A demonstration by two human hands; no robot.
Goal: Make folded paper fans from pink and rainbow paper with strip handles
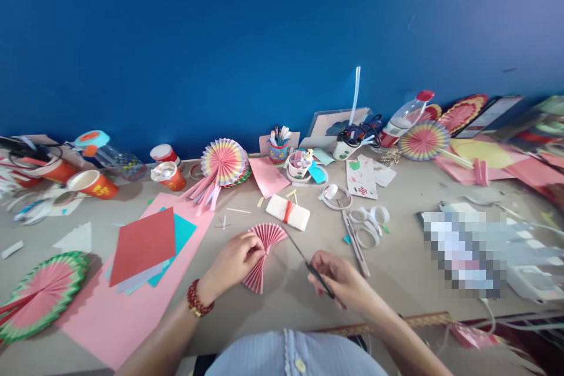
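Pinched in my left hand is a pink pleated paper fan, gathered at its middle so that its folds spread above and below. A beaded bracelet is on the left wrist. To the right, my right hand is closed on the handles of dark scissors. Their long blade points up and left toward the fan's upper right edge; whether the blades are apart cannot be made out. Just behind the fan lies a white packet with a red tie round it.
On the left are coloured sheets, a green-edged fan and orange cups. Finished fans, a pen cup and a bottle line the wall. Tape rolls, a pale cutter and a phone lie right.
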